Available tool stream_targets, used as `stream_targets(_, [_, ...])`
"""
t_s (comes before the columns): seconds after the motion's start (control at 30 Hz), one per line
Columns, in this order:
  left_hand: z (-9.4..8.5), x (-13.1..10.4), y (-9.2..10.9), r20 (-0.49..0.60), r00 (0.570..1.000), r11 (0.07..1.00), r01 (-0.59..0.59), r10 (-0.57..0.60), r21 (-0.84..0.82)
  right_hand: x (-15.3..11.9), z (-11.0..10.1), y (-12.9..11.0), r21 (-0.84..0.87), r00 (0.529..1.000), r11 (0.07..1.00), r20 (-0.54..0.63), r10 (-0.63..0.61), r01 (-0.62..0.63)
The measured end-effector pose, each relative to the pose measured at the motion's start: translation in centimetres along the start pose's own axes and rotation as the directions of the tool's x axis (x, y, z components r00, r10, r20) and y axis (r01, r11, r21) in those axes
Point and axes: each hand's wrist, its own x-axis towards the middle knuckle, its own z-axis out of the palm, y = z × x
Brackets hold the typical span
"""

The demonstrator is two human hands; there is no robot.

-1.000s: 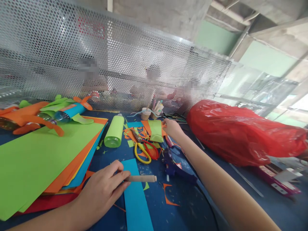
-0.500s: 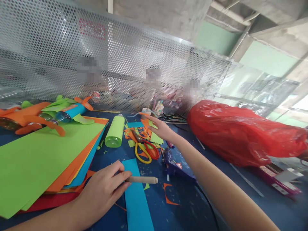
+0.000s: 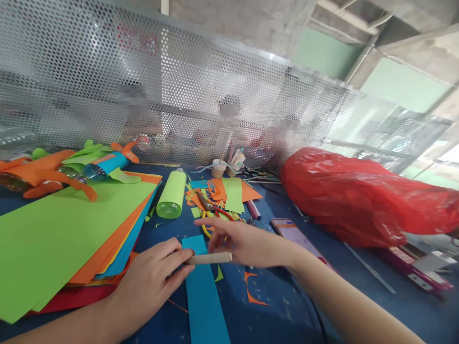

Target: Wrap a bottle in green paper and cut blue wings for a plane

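My left hand [image 3: 156, 270] pinches a pale grey marker pen [image 3: 211, 258], which points to the right across a blue paper strip [image 3: 206, 306]. My right hand [image 3: 244, 239] hovers just beyond the marker's far end, its index finger stretched to the left and the others loosely bent, with nothing seen in it. Behind that hand lie the scissors [image 3: 205, 200], their yellow and red handles partly covered. A bottle wrapped in green paper [image 3: 171, 193] lies further back, beside paper scraps and a green piece of paper [image 3: 234, 195].
Stacked coloured paper sheets [image 3: 89, 215] lie at left, with paper-wrapped bottles [image 3: 107, 165] behind them. A phone [image 3: 299, 241], a purple marker [image 3: 253, 210] and a big red plastic bag [image 3: 351, 196] are at right. Cups [image 3: 218, 169] stand before a perforated metal screen [image 3: 201, 95].
My right hand has come back from the paper scraps toward me, to beside the marker, covering the glue gun and part of the scissors. The left hand keeps hold of the marker.
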Motion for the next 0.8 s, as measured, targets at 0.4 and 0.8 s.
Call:
stream_targets(0.4, [-0.1, -1.1, 1.2, -0.039, 0.996, 0.980, 0.089, -0.083, 0.176, -0.4, 5.6, 0.9, 0.816, 0.812, 0.541, -0.449, 0.374, 0.202])
stream_targets(0.8, [-1.7, -1.8, 4.7, 0.452, 0.889, 0.943, -0.207, 0.071, 0.260, 0.8, 7.1, 1.4, 0.696, 0.816, 0.705, -0.480, 0.321, 0.132])
